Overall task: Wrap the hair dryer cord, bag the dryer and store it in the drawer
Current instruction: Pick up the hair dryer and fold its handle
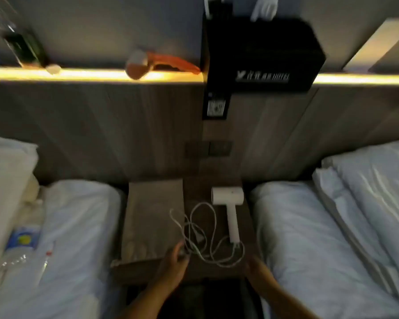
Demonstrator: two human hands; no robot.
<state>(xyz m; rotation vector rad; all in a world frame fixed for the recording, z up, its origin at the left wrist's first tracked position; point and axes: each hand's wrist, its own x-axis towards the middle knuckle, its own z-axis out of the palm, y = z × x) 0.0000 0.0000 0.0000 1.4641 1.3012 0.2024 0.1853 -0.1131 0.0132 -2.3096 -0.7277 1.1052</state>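
The nightstand (219, 270) is narrow, closed in by a bed (83, 226) on my left and another bed (309, 226) on my right. The grey bag (150, 217) covers its left half. The loose cord (200, 229) lies tangled across the middle. Bare wood is free only along the near edge.

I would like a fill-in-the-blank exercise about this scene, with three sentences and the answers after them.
1. The white hair dryer lies on the nightstand between two ____.
2. Its cord lies in loose ____, not yet wrapped.
3. The grey bag lies flat to the ____ of the dryer, and the left hand is at the cord beside it.

Missing words: beds; loops; left
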